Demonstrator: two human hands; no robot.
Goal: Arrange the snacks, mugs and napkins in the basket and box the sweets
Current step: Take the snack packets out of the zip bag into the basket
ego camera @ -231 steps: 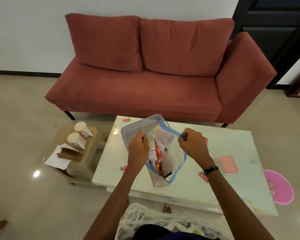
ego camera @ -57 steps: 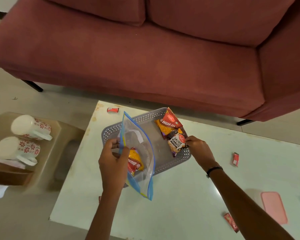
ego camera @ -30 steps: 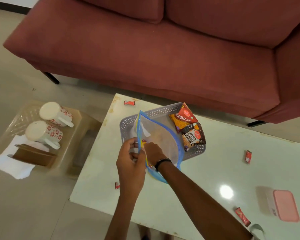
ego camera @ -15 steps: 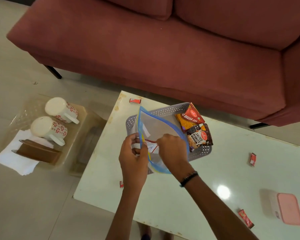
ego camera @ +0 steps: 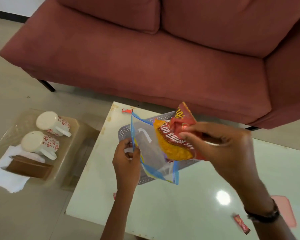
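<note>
Right hand (ego camera: pixel 213 144): closed on a red and orange snack packet (ego camera: pixel 176 141), pinching its crumpled red top between thumb and fingers; the packet hangs in the air above the basket, and a dark band sits on the wrist.
Left hand (ego camera: pixel 126 158): pinches the near edge of a clear zip bag (ego camera: pixel 151 149) with a blue seal, holding it upright over the basket's near left part.
Zip bag: its mouth gapes toward the snack packet, and its lower corner droops over the basket's front rim.
Basket (ego camera: pixel 126 130): grey, perforated plastic, on the white table (ego camera: pixel 189 196) near its far edge, mostly covered by the bag and the packet.
Other snacks: whatever else lies in the basket is hidden; it cannot be told.
Sweets: small red wrapped pieces lie loose on the table, one at the far left corner (ego camera: pixel 127 111), one at the near right (ego camera: pixel 242 224), and one peeking out beside the left forearm (ego camera: pixel 114 196).
Sweet box (ego camera: pixel 284 210): pink lid, at the table's right edge, partly behind the right wrist.
Mugs: two white mugs with red flower prints, one farther (ego camera: pixel 53 123) and one nearer (ego camera: pixel 40 143), lie on their sides on a low beige stool (ego camera: pixel 73 135) left of the table.
Napkins (ego camera: pixel 7 177): white, on the stool's near end under a brown holder (ego camera: pixel 28 168).
Sofa (ego camera: pixel 163 58): red, just beyond the table.
</note>
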